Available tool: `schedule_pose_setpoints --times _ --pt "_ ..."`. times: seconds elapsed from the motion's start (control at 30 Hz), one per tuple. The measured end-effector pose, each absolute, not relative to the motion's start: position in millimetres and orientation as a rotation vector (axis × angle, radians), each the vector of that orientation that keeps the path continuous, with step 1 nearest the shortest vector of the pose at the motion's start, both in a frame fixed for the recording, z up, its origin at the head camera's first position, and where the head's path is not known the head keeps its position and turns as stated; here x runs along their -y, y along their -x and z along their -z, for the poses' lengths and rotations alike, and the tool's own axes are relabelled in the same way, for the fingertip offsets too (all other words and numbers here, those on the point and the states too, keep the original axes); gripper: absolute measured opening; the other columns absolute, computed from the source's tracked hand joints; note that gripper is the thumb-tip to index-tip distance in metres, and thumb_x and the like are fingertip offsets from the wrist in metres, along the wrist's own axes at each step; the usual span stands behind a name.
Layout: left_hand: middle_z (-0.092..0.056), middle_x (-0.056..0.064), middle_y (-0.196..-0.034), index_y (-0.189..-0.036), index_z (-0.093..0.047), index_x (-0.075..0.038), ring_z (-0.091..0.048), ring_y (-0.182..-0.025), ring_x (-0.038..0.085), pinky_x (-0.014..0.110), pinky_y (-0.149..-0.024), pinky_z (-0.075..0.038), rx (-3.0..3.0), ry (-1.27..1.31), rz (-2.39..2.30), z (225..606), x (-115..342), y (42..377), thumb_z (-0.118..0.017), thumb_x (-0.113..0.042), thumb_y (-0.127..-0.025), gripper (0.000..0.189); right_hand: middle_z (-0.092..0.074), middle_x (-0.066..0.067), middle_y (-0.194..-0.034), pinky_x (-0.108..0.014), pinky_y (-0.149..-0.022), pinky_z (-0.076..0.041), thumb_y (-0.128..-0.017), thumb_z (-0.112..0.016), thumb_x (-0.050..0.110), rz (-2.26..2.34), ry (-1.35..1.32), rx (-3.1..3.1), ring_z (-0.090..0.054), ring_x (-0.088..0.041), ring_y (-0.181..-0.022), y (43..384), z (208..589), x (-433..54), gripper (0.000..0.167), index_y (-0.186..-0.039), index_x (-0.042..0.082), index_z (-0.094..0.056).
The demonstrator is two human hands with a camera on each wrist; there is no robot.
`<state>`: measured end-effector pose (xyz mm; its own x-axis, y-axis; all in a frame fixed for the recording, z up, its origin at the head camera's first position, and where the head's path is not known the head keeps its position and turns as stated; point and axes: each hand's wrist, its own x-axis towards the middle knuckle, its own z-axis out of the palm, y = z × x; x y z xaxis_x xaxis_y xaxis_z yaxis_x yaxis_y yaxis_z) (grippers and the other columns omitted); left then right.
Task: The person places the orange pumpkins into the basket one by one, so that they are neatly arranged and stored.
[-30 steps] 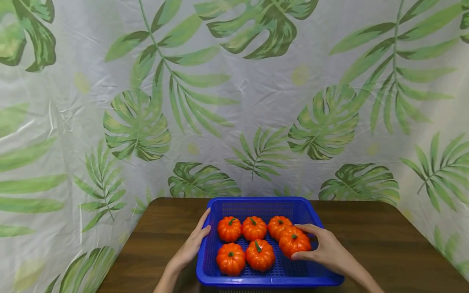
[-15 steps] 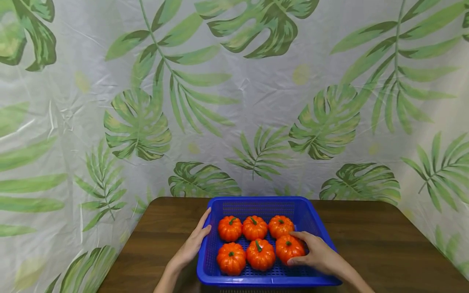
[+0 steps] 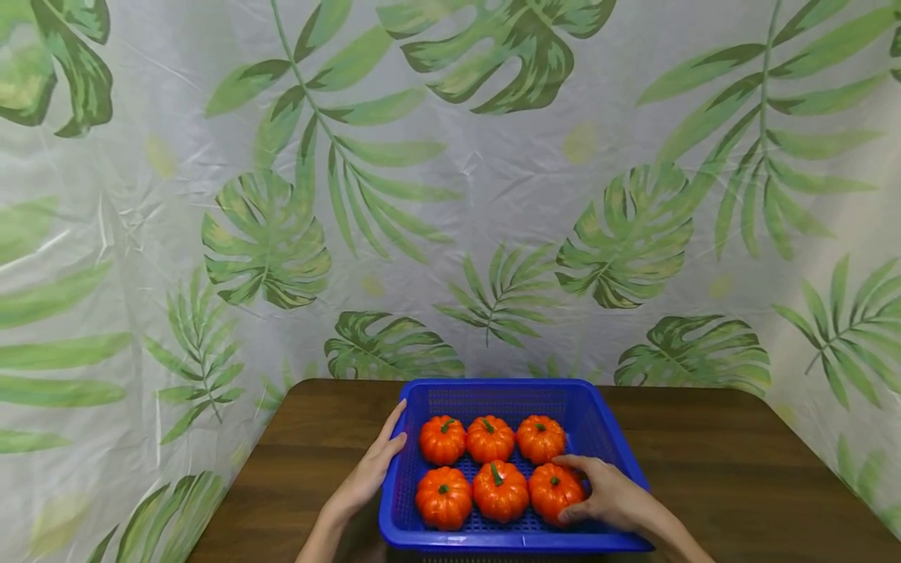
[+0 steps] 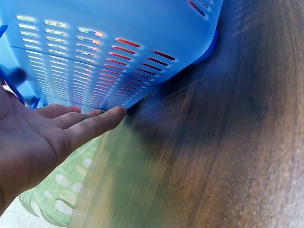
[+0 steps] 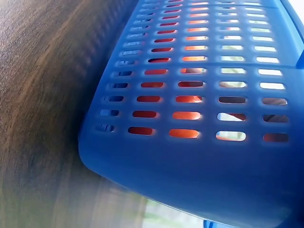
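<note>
A blue plastic basket [image 3: 521,541] with slotted walls stands on the table, holding orange pumpkins in two rows of three. In the near row's right place, my right hand [image 3: 612,494] grips a small pumpkin [image 3: 554,493] by its right side, thumb at the front and fingers behind. Another pumpkin [image 3: 500,491] lies just left of it, and one more [image 3: 540,439] sits behind it. My left hand [image 3: 367,471] rests along the basket's left side; the left wrist view shows its fingers [image 4: 95,127] stretched out by the slotted wall. The right wrist view shows basket wall, no hand.
The dark wooden table [image 3: 711,453] extends on both sides of the basket. Behind it hangs a pale curtain [image 3: 507,195] printed with green leaves. Inside the basket, the right wall rises close to my right hand.
My right hand has brought its pumpkin left and toward me, off the back right pumpkin and down into the near row. The left hand and the basket stay nearly still.
</note>
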<state>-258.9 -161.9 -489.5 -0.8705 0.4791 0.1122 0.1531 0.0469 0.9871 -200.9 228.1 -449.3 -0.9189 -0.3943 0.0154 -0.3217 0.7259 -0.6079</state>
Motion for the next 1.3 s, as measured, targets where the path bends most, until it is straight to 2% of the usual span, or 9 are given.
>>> schedule_pose_setpoints --times 0.2,0.47,0.87,1.07,1.3 --pt "-0.002 0.019 -0.174 -0.168 0.000 -0.020 -0.022 -0.155 0.047 0.061 -0.120 -0.032 -2.085 -0.646 -1.913 490.0 161.0 258.2 -0.029 -0.029 -0.115 0.062 -0.064 -0.026 -0.136 -0.056 -0.096 -0.050 -0.075 -0.093 0.027 0.983 0.597 -2.774 -0.059 -0.048 -0.123 201.8 450.2 -228.0 0.074 -0.137 0.000 -0.063" --pt "-0.002 0.019 -0.174 -0.168 0.000 -0.019 -0.019 -0.156 0.045 0.059 -0.121 -0.028 -2.101 -0.637 -1.912 491.4 161.4 259.4 -0.029 -0.028 -0.115 0.061 -0.066 -0.022 -0.134 -0.044 -0.095 -0.052 -0.078 -0.091 0.029 0.967 0.634 -2.768 -0.060 -0.046 -0.122 205.1 453.1 -229.2 0.069 -0.136 0.001 -0.065" --pt "0.000 0.020 -0.174 -0.168 0.002 -0.019 -0.019 -0.156 0.047 0.063 -0.121 -0.028 -2.088 -0.643 -1.909 490.7 162.3 259.7 -0.029 -0.028 -0.115 0.062 -0.065 -0.024 -0.133 -0.048 -0.094 -0.052 -0.082 -0.088 0.030 0.983 0.628 -2.765 -0.060 -0.046 -0.121 208.0 450.2 -227.0 0.066 -0.136 0.000 -0.064" --pt "0.000 0.020 -0.174 -0.168 0.001 -0.020 -0.020 -0.155 0.048 0.063 -0.120 -0.029 -2.094 -0.635 -1.906 490.5 162.2 259.7 -0.029 -0.028 -0.115 0.062 -0.064 -0.028 -0.134 -0.056 -0.094 -0.052 -0.085 -0.086 0.028 0.984 0.625 -2.751 -0.060 -0.049 -0.121 209.7 450.4 -226.3 0.066 -0.138 -0.003 -0.062" --pt "0.000 0.020 -0.174 -0.168 0.001 -0.019 -0.017 -0.156 0.046 0.063 -0.122 -0.025 -2.095 -0.636 -1.917 492.4 161.3 260.6 -0.029 -0.027 -0.115 0.062 -0.066 -0.026 -0.132 -0.049 -0.091 -0.054 -0.085 -0.086 0.028 0.967 0.646 -2.784 -0.062 -0.047 -0.119 209.5 451.3 -226.6 0.065 -0.138 -0.002 -0.063"
